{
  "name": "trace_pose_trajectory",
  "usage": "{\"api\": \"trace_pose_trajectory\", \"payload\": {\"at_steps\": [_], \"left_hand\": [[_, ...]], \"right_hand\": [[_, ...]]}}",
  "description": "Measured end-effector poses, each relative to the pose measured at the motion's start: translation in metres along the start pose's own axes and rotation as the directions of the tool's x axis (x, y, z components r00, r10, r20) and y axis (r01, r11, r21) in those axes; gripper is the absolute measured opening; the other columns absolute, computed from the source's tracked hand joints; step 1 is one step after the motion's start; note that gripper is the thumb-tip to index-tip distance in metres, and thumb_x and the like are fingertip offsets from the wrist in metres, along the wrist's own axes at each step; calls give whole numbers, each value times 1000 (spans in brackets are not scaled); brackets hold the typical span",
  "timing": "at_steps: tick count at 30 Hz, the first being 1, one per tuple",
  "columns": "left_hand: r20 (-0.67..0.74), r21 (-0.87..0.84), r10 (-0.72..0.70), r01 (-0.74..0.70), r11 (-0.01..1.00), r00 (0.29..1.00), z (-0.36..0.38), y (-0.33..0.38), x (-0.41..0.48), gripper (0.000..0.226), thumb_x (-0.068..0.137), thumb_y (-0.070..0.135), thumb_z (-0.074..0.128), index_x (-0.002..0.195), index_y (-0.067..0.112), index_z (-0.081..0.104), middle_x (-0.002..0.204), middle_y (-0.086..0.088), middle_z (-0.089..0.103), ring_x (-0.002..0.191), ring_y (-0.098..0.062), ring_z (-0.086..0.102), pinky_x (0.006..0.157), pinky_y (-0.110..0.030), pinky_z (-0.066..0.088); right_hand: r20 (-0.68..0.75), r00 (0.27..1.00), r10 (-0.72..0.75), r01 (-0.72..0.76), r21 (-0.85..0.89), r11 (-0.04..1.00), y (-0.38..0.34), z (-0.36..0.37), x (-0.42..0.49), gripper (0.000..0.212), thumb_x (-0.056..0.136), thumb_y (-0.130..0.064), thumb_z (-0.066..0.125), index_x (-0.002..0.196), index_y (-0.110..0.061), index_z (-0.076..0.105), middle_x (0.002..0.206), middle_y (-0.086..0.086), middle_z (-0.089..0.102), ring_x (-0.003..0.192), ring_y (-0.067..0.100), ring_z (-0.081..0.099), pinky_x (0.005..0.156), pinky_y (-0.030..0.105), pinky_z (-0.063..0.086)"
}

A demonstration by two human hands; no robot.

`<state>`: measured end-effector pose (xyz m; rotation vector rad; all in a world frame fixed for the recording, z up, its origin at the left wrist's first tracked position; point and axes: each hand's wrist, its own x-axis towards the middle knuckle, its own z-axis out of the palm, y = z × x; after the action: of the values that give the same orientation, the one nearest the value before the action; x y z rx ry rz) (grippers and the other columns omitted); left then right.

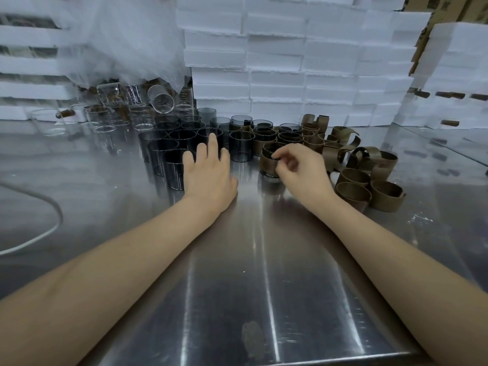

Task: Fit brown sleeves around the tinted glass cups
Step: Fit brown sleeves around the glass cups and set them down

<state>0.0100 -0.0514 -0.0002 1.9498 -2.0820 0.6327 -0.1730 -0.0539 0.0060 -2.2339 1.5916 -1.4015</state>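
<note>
- The tabletop is brushed steel, glossy, with long pale streaks of reflection and a dull smudge near its 6 o'clock edge.
- The tinted glass cups stand upright in a tight cluster at 11 o'clock from the left hand. They are smooth, straight-walled, smoky-grey cylinders with thin rims.
- The left hand lies palm down with straight, spread fingers over the nearest tinted rims, and it grasps nothing.
- The right hand is curled, with thumb and forefinger pinching the top edge of a sleeved cup that stands on the tabletop at its 9 o'clock.
- This cup's matte brown band wraps the glass wall, and dark glass shows at the base.
- More wrapped cups stand behind it at 12 o'clock, touching one another.
- Loose brown sleeves are heaped at 3 o'clock of the right hand. They are flat, card-like strips, some curled into rings and some sprung open.
- Clear glasses crowd at 10 o'clock, one tipped on its side. They bear fine printed marks too small to read.
- Rough-edged white foam blocks are stacked like bricks at 12 o'clock, with crinkled clear plastic film at their 9 o'clock.
- A white cable loops at 9 o'clock.
</note>
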Motion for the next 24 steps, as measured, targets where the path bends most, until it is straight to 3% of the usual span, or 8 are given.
{"api": "trace_pose_trajectory", "payload": {"at_steps": [3, 6, 10, 13, 16, 20, 22, 24], "left_hand": [[-59, -41, 64, -66, 997, 996, 1, 0, 0, 51, 92, 32, 45, 139, 12, 38, 162, -15, 9, 132, -30, 29, 99, -40, 28], [-109, -130, 141, -155, 979, 984, 1, 0, 0, 52, 90, 22, 48, 140, 11, 38, 161, -14, 11, 134, -30, 27, 98, -38, 27], [-199, -290, 276, -325, 900, 940, -4, 4, -1, 59, 88, 12, 50, 146, 9, 39, 160, -14, 20, 136, -31, 31, 102, -40, 33], [-281, -448, 286, -389, 805, 916, -5, 11, -4, 59, 88, 10, 54, 145, 10, 42, 155, -10, 34, 137, -27, 36, 107, -41, 32], [-304, -556, 182, -329, 763, 935, -1, 13, -5, 64, 88, 16, 59, 148, 14, 39, 155, -5, 34, 142, -22, 26, 113, -36, 18], [-179, -670, -49, -86, 738, 983, 7, 8, 1, 82, 85, 29, 66, 153, 16, 24, 159, -5, 19, 145, -23, 13, 117, -42, 11], [-87, -764, -122, 12, 645, 989, 10, 7, 4, 92, 83, 30, 70, 155, 14, 14, 158, -8, 13, 145, -26, 13, 117, -42, 15], [17, -851, -130, 83, 518, 991, 14, 6, 7, 99, 84, 29, 71, 156, 14, 4, 157, -8, 9, 144, -26, 15, 113, -32, 17]], "right_hand": [[183, 981, -71, 81, -46, 996, 2, 8, -2, 34, 85, 1, 58, 115, -11, 67, 95, 0, 56, 76, 13, 55, 73, 21, 43], [247, 968, -40, 55, -54, 997, 6, 10, 0, 48, 86, 3, 57, 132, -6, 56, 106, 0, 50, 90, 14, 56, 77, 12, 40], [321, 947, 0, 21, -64, 998, 13, 10, 2, 60, 86, -3, 59, 144, -8, 43, 135, 7, 49, 124, 19, 48, 102, 21, 37], [336, 942, -9, 45, -99, 994, 16, 12, 3, 63, 85, -6, 61, 145, -8, 40, 143, 9, 46, 132, 21, 42, 105, 19, 27], [362, 932, 1, 36, -96, 995, 18, 13, 4, 65, 87, -9, 61, 147, -9, 37, 149, 9, 41, 137, 22, 37, 108, 21, 24], [431, 896, 108, -56, -132, 990, 19, 16, 6, 69, 92, -24, 58, 152, -17, 25, 158, 0, 27, 145, 17, 23, 116, 26, 18], [472, 862, 186, -91, -219, 972, 20, 15, 10, 72, 94, -35, 54, 154, -18, 18, 162, -2, 16, 149, 16, 11, 121, 37, 15], [490, 841, 229, -90, -291, 953, 19, 14, 11, 72, 95, -41, 50, 154, -19, 15, 162, -1, 12, 149, 18, 8, 121, 41, 12]]}}
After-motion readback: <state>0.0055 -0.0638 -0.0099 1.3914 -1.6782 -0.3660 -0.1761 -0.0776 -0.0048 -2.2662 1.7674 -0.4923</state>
